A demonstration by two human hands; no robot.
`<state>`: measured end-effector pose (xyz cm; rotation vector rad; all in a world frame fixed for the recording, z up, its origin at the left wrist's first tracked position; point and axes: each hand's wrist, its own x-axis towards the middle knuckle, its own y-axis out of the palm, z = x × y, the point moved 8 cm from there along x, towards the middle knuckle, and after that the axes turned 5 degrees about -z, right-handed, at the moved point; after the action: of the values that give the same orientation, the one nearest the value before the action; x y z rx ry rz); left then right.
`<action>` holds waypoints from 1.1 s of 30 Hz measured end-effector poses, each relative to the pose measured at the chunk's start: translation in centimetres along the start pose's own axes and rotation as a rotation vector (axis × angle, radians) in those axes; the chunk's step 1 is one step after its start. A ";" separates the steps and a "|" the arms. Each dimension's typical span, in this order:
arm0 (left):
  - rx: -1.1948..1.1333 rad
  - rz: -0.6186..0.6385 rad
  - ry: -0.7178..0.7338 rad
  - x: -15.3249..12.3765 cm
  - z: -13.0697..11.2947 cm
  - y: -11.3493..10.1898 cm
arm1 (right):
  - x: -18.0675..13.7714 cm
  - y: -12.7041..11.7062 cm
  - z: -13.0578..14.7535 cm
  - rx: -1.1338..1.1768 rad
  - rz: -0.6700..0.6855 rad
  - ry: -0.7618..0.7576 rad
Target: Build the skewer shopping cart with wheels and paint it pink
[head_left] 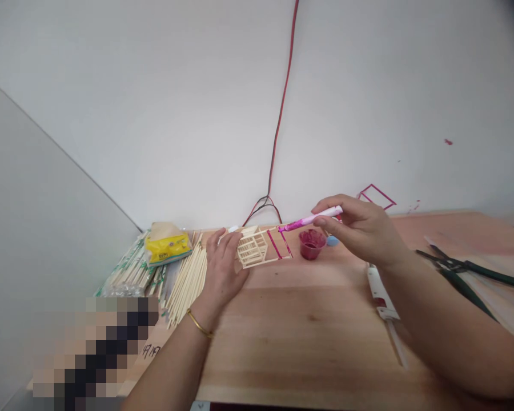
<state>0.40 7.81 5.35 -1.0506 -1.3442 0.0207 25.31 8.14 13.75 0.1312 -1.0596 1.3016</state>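
My left hand (223,265) rests on the wooden table (308,337), fingers pressed against the left side of a small house frame made of pale sticks (257,246). Part of that frame is painted magenta on its right side. My right hand (360,228) pinches a paintbrush (310,219) with a pink-stained white handle, its tip at the frame's upper right edge. Just below the brush stands a small pot of dark red paint (312,244), with a blue lid (333,241) beside it.
Loose bamboo sticks (188,279) and wrapped chopstick packs (131,274) lie at the left with a yellow tissue pack (168,245). Green-handled pliers (466,271) lie at the right, a white utility knife (381,294) near my right forearm. A magenta stick square (377,195) leans on the wall.
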 end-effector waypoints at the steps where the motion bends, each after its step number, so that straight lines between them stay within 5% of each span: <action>1: 0.003 -0.002 -0.002 0.0 0.0 0.0 | 0.0 0.0 0.1 0.005 0.003 -0.011; 14: -0.027 -0.089 -0.026 0.4 0.8 -0.8 | -0.4 0.8 1.3 0.118 0.227 -0.080; 22: -0.039 -0.071 -0.038 0.4 0.7 -0.7 | -0.4 0.2 0.5 0.109 0.133 -0.008; 33: -0.025 -0.143 -0.164 0.0 1.5 -0.7 | -0.6 -0.3 1.5 0.085 0.055 -0.162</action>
<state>-1.18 8.35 5.59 -0.9876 -1.5697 -0.0164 24.74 6.66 14.30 0.2769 -1.1523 1.4043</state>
